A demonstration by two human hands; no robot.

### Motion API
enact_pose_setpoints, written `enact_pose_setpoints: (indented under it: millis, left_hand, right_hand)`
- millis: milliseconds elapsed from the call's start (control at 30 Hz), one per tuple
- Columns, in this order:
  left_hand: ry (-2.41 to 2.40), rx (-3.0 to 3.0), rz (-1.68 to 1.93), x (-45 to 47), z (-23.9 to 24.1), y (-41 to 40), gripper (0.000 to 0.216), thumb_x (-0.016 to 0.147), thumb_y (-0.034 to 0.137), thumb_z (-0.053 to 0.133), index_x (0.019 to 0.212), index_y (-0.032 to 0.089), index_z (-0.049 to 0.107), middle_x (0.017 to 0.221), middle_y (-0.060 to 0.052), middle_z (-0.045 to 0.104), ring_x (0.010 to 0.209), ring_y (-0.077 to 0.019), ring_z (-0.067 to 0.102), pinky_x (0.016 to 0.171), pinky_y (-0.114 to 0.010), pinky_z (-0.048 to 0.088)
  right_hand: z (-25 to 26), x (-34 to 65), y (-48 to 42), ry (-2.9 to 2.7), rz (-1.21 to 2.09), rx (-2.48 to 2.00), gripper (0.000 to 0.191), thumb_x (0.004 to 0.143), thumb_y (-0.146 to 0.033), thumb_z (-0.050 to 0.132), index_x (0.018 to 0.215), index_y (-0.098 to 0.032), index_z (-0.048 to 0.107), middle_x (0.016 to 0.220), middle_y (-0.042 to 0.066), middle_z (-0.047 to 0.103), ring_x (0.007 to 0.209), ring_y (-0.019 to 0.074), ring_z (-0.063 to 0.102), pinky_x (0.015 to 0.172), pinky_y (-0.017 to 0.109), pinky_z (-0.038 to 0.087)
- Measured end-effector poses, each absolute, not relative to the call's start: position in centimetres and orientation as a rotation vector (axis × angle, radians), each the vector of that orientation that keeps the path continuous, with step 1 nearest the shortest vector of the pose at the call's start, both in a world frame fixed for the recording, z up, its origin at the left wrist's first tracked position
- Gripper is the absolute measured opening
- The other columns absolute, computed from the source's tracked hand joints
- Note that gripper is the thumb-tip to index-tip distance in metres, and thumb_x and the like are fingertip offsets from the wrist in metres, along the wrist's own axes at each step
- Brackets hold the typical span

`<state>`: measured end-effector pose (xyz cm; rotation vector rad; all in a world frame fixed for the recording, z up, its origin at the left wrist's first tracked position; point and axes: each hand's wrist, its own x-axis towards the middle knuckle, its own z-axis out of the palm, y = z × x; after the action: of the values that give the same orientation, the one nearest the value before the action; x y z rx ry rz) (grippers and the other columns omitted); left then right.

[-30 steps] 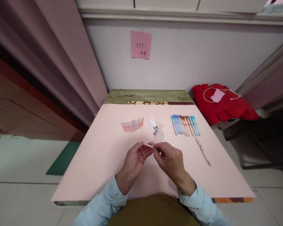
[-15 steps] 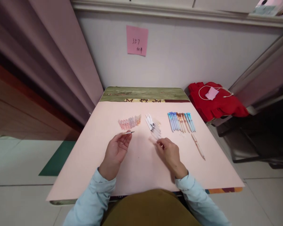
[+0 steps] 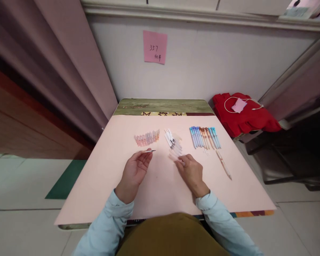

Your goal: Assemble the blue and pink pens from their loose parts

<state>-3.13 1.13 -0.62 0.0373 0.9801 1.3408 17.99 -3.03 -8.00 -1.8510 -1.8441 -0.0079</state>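
Observation:
My left hand (image 3: 135,170) pinches a white pen refill (image 3: 147,151) with a dark tip, which points to the right above the table. My right hand (image 3: 190,172) has its fingertips closed on a small translucent piece (image 3: 183,163), too blurred to name surely. Just beyond the right fingers lies a pile of white refills (image 3: 169,138) with clear tubes (image 3: 178,147) beside it. Past my left hand, a row of pinkish and grey translucent pen parts (image 3: 146,138) lies on the paper.
At the right, a row of blue and brown pens (image 3: 204,137) lies side by side, with a single pale pen (image 3: 224,165) nearer me. Pink paper (image 3: 96,185) covers the table. Red cloth (image 3: 245,121) with a white cable sits beyond the right edge.
My left hand has shifted slightly to the right with the refill. My right fingers have curled lower, and the translucent piece now shows between them.

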Motion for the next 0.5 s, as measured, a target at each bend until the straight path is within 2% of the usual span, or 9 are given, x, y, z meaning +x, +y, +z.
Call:
enact_pose_setpoints:
  millis: [100,233,400,500]
  left_hand:
    - [0.949,0.069,1.321,-2.8,-0.8,1.1,0.019,0.079,0.001,0.055,0.071,0.010,0.069,0.075,-0.012,0.075,0.070,-0.0165,0.072,0.076,-0.027,0.060]
    - [0.937,0.089,1.295,-2.2,-0.9,0.7,0.013,0.079,0.004,0.060,0.071,0.011,0.068,0.078,-0.011,0.076,0.070,-0.0156,0.071,0.076,-0.027,0.060]
    - [0.897,0.164,1.310,-1.5,-0.6,0.0,0.007,0.079,0.013,0.066,0.072,0.012,0.067,0.082,-0.011,0.076,0.072,-0.0164,0.071,0.077,-0.029,0.059]
    - [0.908,0.205,1.328,-1.2,-0.1,-0.3,0.008,0.080,0.015,0.065,0.073,0.011,0.066,0.083,-0.011,0.076,0.071,-0.0165,0.071,0.076,-0.029,0.059]
  right_hand:
    - [-7.9,18.2,-2.9,-1.811,0.006,-1.798,0.017,0.092,-0.034,0.061,0.092,-0.021,0.073,0.090,0.003,0.071,0.070,0.0126,0.064,0.054,0.023,0.033]
    - [-6.1,18.2,-3.4,-1.656,-0.017,-1.641,0.019,0.092,-0.035,0.061,0.094,-0.020,0.074,0.085,0.002,0.073,0.064,0.0118,0.065,0.055,0.023,0.039]
    - [-1.7,17.4,-4.6,-1.530,0.298,-1.378,0.017,0.089,-0.032,0.066,0.100,-0.021,0.073,0.079,0.001,0.072,0.060,0.0116,0.063,0.060,0.023,0.051]
    - [-0.1,16.7,-5.0,-1.508,0.337,-1.315,0.016,0.089,-0.030,0.065,0.099,-0.020,0.072,0.079,0.002,0.071,0.061,0.0125,0.062,0.061,0.025,0.053]
